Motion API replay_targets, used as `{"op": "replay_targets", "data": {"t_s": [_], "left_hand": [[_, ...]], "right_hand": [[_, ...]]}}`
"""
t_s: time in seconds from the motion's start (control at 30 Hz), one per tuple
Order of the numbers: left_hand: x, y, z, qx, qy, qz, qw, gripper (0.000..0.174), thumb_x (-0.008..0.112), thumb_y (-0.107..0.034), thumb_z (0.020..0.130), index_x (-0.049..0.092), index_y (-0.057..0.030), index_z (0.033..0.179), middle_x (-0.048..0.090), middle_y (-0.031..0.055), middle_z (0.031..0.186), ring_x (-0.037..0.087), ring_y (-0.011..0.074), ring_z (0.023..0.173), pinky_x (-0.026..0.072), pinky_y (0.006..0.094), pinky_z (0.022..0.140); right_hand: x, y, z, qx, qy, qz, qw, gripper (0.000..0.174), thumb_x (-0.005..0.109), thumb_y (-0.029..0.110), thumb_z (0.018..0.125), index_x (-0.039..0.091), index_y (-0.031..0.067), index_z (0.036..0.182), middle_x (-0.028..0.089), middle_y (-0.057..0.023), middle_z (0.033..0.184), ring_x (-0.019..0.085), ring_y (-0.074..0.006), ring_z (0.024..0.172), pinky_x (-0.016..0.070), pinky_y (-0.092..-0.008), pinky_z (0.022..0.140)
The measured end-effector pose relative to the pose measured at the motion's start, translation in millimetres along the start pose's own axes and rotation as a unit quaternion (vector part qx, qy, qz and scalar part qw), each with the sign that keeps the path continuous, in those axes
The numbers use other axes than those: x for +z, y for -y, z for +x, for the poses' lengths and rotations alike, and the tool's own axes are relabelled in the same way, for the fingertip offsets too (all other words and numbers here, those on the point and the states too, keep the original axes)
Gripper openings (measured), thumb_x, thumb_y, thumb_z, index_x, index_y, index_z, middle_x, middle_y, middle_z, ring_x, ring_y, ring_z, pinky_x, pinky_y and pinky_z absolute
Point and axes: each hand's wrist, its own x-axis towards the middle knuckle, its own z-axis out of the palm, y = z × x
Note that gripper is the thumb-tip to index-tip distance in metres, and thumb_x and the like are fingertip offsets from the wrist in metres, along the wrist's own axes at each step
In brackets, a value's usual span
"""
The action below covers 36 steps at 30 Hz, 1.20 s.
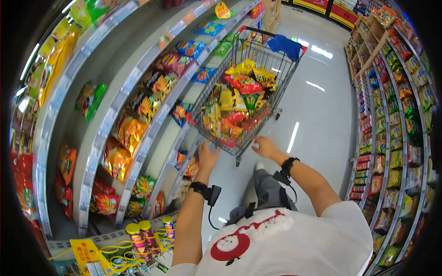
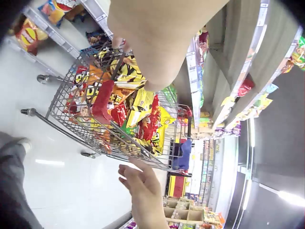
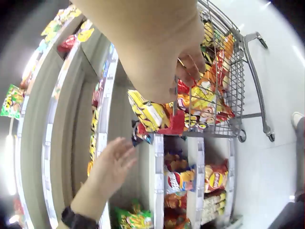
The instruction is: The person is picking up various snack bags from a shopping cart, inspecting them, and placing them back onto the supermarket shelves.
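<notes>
A wire shopping cart [image 1: 271, 78] stands ahead, heaped with snack bags [image 1: 239, 99] in yellow, red and orange. My left hand [image 1: 209, 155] is beside the cart's near end, on the shelf side. In the right wrist view the left hand [image 3: 112, 164] has its fingers spread and holds nothing. My right hand [image 1: 266, 148] is close to the cart's near right corner. Its fingers are loosely bent, with the index fingertip near the rim in the left wrist view, and no bag is in it. A red corner piece [image 2: 103, 102] marks the cart's near rim.
Shelves with chip bags [image 1: 131, 133] run along the left, some stretches bare. A full snack shelf [image 1: 396, 133] lines the right. Canisters [image 1: 145, 230] stand on a rack at the lower left. A blue cloth [image 1: 284, 46] hangs at the cart's far end. Shiny floor [image 1: 317, 119] lies between.
</notes>
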Motion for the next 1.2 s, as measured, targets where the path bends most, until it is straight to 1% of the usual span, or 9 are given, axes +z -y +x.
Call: {"op": "replay_targets", "data": {"t_s": [0.17,0.27,0.4,0.6,0.87,1.0,1.1,1.17,1.2], "left_hand": [[41,13,77,-0.098,-0.05,-0.013,0.994,0.07,0.069,-0.028,0.072,0.037,0.0058,0.124,0.046,0.0258,0.118,0.041,0.0401,0.114,0.0337,0.0414,0.097],[55,26,104,-0.129,-0.024,-0.01,0.991,0.066,0.07,-0.029,0.068,0.041,0.0014,0.119,0.049,0.0259,0.113,0.048,0.0404,0.104,0.0389,0.0438,0.091],[80,35,114,-0.175,0.023,-0.031,0.984,0.075,0.069,-0.04,0.069,0.038,0.0034,0.122,0.05,0.0275,0.114,0.048,0.0416,0.106,0.0401,0.044,0.09],[103,31,109,-0.158,0.064,0.079,0.982,0.077,0.068,-0.034,0.069,0.035,0.0032,0.127,0.043,0.0255,0.125,0.042,0.0378,0.117,0.0331,0.0443,0.098],[130,26,86,-0.104,0.09,0.13,0.982,0.083,0.068,-0.032,0.069,0.027,-0.0113,0.138,0.032,0.018,0.138,0.031,0.0341,0.127,0.0223,0.0483,0.104],[130,46,90,0.009,0.089,0.033,0.995,0.052,0.064,-0.025,0.073,0.044,-0.008,0.118,0.05,0.0179,0.118,0.05,0.0351,0.107,0.0418,0.0402,0.086],[127,52,100,-0.198,0.071,-0.142,0.967,0.025,0.058,-0.021,0.078,0.055,0.0005,0.09,0.059,0.0127,0.078,0.057,0.0292,0.075,0.0441,0.0353,0.068],[106,44,96,-0.135,-0.065,-0.092,0.984,0.021,0.055,-0.023,0.08,0.06,-0.0035,0.088,0.057,0.0054,0.073,0.055,0.0169,0.068,0.044,0.03,0.063],[113,83,96,-0.203,-0.061,-0.347,0.914,0.023,0.053,-0.025,0.081,0.06,-0.0045,0.09,0.058,0.0062,0.081,0.056,0.018,0.076,0.0459,0.0324,0.066]], "right_hand": [[29,-37,38,-0.089,0.071,0.088,0.99,0.034,0.063,0.018,0.073,0.054,0.0062,0.104,0.06,-0.0137,0.084,0.059,-0.0316,0.078,0.0481,-0.0395,0.067],[42,-30,87,-0.078,0.053,0.227,0.969,0.029,0.063,0.01,0.076,0.055,0.006,0.103,0.059,-0.0059,0.079,0.059,-0.0132,0.07,0.0488,-0.0273,0.062],[67,-24,164,0.119,0.041,0.327,0.937,0.06,0.072,0.023,0.074,0.039,0.0058,0.122,0.058,-0.0115,0.101,0.058,-0.0186,0.086,0.0498,-0.0312,0.071],[117,-26,220,0.142,0.073,0.574,0.803,0.082,0.075,0.03,0.072,0.028,-0.0035,0.13,0.049,-0.0137,0.117,0.052,-0.0206,0.099,0.047,-0.0322,0.079],[98,-12,230,0.211,0.093,0.4,0.887,0.082,0.076,0.041,0.064,0.038,-0.003,0.122,0.054,-0.0207,0.113,0.054,-0.0305,0.104,0.0438,-0.0357,0.086],[62,10,232,0.148,0.083,0.279,0.945,0.055,0.069,0.034,0.065,0.054,-0.0034,0.103,0.06,-0.025,0.096,0.059,-0.0367,0.093,0.0469,-0.0401,0.08],[60,13,228,0.135,0.047,0.267,0.953,0.048,0.065,0.025,0.064,0.058,-0.0006,0.103,0.062,-0.0224,0.085,0.063,-0.0336,0.079,0.0496,-0.0382,0.07],[44,18,219,0.147,0.035,0.28,0.948,0.044,0.064,0.026,0.067,0.059,-0.0006,0.101,0.063,-0.0219,0.085,0.063,-0.033,0.079,0.0499,-0.0392,0.07],[35,20,216,0.154,0.03,0.287,0.945,0.042,0.063,0.027,0.068,0.059,-0.0006,0.1,0.063,-0.0217,0.086,0.063,-0.0327,0.079,0.0501,-0.0396,0.07]]}}
